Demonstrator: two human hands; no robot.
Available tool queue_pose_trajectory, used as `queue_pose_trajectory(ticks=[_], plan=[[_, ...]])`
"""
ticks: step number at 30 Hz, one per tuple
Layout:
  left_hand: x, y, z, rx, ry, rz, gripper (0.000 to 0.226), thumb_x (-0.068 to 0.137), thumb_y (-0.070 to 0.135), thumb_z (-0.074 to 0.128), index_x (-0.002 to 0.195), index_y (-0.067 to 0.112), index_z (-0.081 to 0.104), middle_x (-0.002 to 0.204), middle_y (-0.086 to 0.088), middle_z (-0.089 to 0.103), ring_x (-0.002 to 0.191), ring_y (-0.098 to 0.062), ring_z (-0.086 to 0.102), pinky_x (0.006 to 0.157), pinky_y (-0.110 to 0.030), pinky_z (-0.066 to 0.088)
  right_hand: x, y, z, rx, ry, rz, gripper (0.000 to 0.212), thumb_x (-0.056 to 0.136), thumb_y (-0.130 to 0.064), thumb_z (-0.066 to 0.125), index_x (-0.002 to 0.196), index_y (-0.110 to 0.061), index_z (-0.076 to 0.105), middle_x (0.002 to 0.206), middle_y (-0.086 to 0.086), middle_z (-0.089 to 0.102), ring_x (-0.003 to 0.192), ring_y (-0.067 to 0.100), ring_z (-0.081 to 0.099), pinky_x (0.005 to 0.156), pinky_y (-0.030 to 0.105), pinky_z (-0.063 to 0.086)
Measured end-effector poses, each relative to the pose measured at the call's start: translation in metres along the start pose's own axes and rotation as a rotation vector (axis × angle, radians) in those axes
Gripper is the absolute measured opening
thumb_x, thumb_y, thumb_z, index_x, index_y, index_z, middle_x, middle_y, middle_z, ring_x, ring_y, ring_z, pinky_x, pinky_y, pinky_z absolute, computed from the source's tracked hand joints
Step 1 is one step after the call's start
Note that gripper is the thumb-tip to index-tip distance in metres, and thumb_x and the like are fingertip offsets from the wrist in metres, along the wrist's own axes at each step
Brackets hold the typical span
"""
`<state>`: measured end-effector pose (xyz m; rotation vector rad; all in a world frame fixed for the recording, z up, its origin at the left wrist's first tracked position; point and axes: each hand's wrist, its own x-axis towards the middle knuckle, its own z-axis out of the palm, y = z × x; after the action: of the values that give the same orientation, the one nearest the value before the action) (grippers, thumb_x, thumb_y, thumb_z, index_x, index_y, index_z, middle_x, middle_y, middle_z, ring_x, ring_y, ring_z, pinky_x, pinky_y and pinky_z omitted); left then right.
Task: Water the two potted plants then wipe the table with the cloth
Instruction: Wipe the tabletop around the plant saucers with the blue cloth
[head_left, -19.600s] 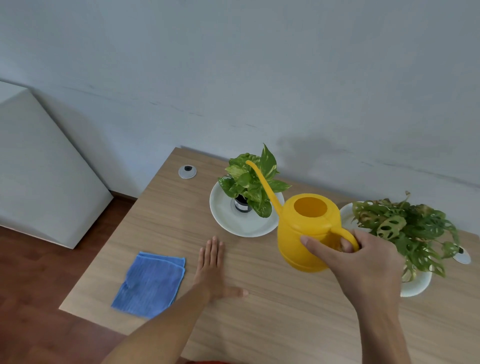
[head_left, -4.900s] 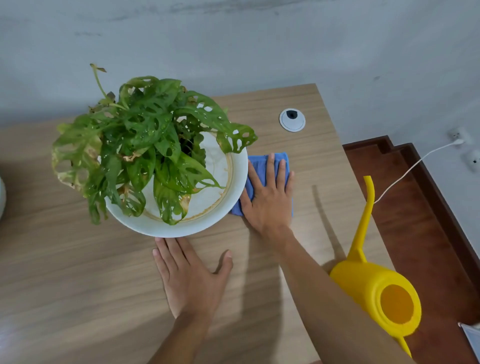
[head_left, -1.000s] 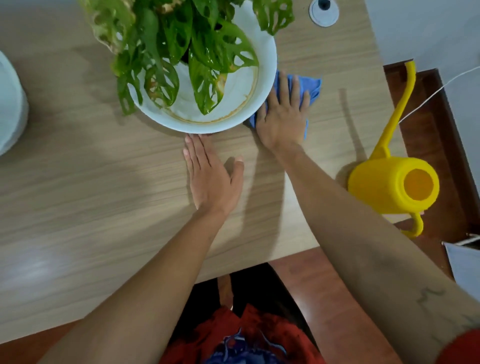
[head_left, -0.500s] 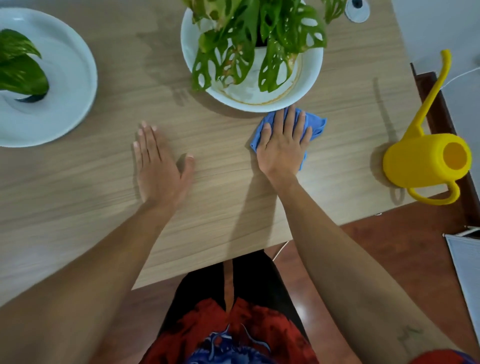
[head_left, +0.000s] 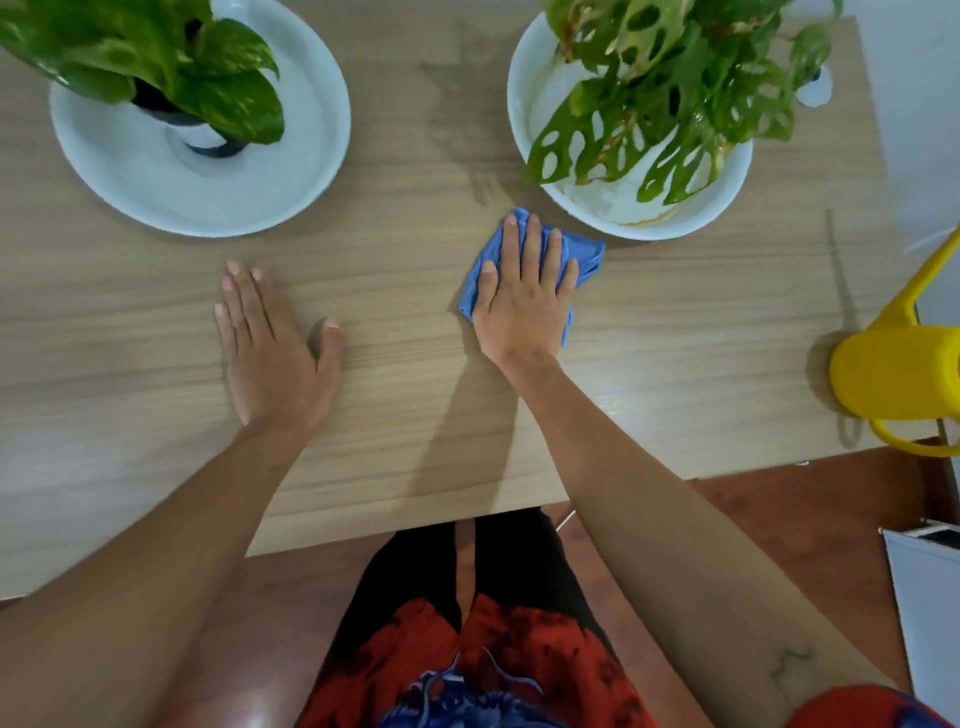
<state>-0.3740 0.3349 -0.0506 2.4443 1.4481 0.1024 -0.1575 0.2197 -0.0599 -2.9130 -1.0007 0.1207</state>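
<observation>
My right hand (head_left: 522, 301) lies flat on the crumpled blue cloth (head_left: 584, 254), pressing it onto the wooden table (head_left: 675, 322) just in front of the right white dish (head_left: 727, 208). That dish holds the plant with holed leaves (head_left: 670, 78). Palm down on bare wood, my left hand (head_left: 275, 348) rests with fingers spread and holds nothing. Behind it, at the far left, stands the other plant (head_left: 171, 67), broad-leaved in a small dark pot, in a wide white dish (head_left: 218, 192).
A yellow watering can (head_left: 898, 369) stands at the table's right front corner, its spout rising up the right edge of the view. A white round cap (head_left: 818, 88) sits behind the right dish. Red-brown floor lies below the front edge, with a white box (head_left: 930, 613) at the right.
My right hand has slid the cloth leftward along the front of the right dish. My left hand has also moved left. The view has shifted left, bringing the left plant in.
</observation>
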Motion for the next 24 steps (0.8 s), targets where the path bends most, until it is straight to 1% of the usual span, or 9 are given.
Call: queue_pose_trajectory(ticks=[5, 7, 10, 15, 18, 20, 22, 24], plan=[[-0.003, -0.054, -0.013, -0.028, 0.102, -0.120, 0.086, 0.096, 0.049, 0.031, 0.155, -0.008, 0.006, 0.164, -0.029, 0.001, 0.154, -0.037, 0.001, 0.126, -0.046, -0.002, 0.015, -0.049, -0.001, 0.013, -0.043, -0.088, 0.060, 0.104, -0.041, 0.016, 0.160, -0.021, 0.011, 0.167, 0.003, 0.013, 0.154, 0.029, 0.006, 0.123, 0.052, 0.005], [-0.004, -0.073, -0.016, -0.039, 0.116, -0.175, 0.086, 0.096, 0.048, 0.031, 0.155, -0.009, 0.006, 0.164, -0.030, 0.002, 0.154, -0.038, 0.001, 0.126, -0.048, 0.000, 0.022, -0.067, -0.001, 0.012, -0.052, -0.113, 0.060, 0.104, -0.041, 0.015, 0.160, -0.021, 0.010, 0.167, 0.003, 0.013, 0.154, 0.028, 0.006, 0.123, 0.052, 0.005], [-0.007, -0.087, -0.013, -0.030, 0.112, -0.161, 0.086, 0.096, 0.051, 0.029, 0.155, -0.007, 0.005, 0.164, -0.029, 0.000, 0.154, -0.037, 0.000, 0.126, -0.047, -0.002, 0.032, -0.098, 0.001, 0.016, -0.078, -0.159, 0.060, 0.103, -0.043, 0.013, 0.160, -0.023, 0.008, 0.168, 0.002, 0.009, 0.154, 0.028, 0.003, 0.123, 0.053, 0.005], [-0.006, -0.087, -0.008, -0.021, 0.125, -0.162, 0.089, 0.095, 0.053, 0.032, 0.156, -0.005, 0.003, 0.165, -0.026, -0.002, 0.155, -0.034, -0.004, 0.125, -0.043, -0.005, 0.030, -0.140, 0.006, 0.017, -0.106, -0.235, 0.061, 0.102, -0.044, 0.009, 0.160, -0.023, 0.005, 0.168, -0.002, 0.007, 0.155, 0.026, 0.000, 0.123, 0.052, 0.003], [-0.006, -0.086, -0.008, -0.014, 0.124, -0.161, 0.090, 0.095, 0.055, 0.032, 0.156, -0.005, 0.003, 0.165, -0.026, -0.002, 0.155, -0.033, -0.004, 0.126, -0.044, -0.005, 0.014, -0.147, 0.007, 0.016, -0.107, -0.296, 0.060, 0.104, -0.043, 0.011, 0.160, -0.022, 0.010, 0.168, -0.002, 0.010, 0.155, 0.026, 0.001, 0.123, 0.051, 0.004], [-0.007, -0.085, -0.010, -0.016, 0.120, -0.162, 0.090, 0.095, 0.055, 0.033, 0.156, -0.004, 0.003, 0.165, -0.026, -0.002, 0.155, -0.034, -0.003, 0.126, -0.044, -0.005, -0.006, -0.146, 0.005, 0.043, -0.102, -0.369, 0.059, 0.104, -0.042, 0.014, 0.160, -0.021, 0.013, 0.168, -0.001, 0.013, 0.155, 0.027, 0.003, 0.123, 0.050, 0.004], [-0.007, -0.085, -0.011, -0.016, 0.120, -0.160, 0.090, 0.095, 0.055, 0.033, 0.156, -0.004, 0.003, 0.165, -0.025, -0.002, 0.155, -0.034, -0.003, 0.126, -0.044, -0.004, -0.028, -0.136, 0.004, 0.048, -0.108, -0.466, 0.059, 0.104, -0.043, 0.019, 0.159, -0.022, 0.016, 0.167, 0.000, 0.015, 0.155, 0.026, 0.005, 0.123, 0.050, 0.005], [-0.007, -0.085, -0.012, -0.006, 0.109, -0.155, 0.090, 0.095, 0.055, 0.033, 0.156, -0.004, 0.003, 0.166, -0.025, -0.002, 0.155, -0.033, -0.003, 0.126, -0.044, -0.004, -0.039, -0.110, 0.005, 0.036, -0.109, -0.541, 0.059, 0.104, -0.046, 0.024, 0.159, -0.025, 0.020, 0.167, -0.001, 0.018, 0.154, 0.024, 0.009, 0.123, 0.049, 0.007]])
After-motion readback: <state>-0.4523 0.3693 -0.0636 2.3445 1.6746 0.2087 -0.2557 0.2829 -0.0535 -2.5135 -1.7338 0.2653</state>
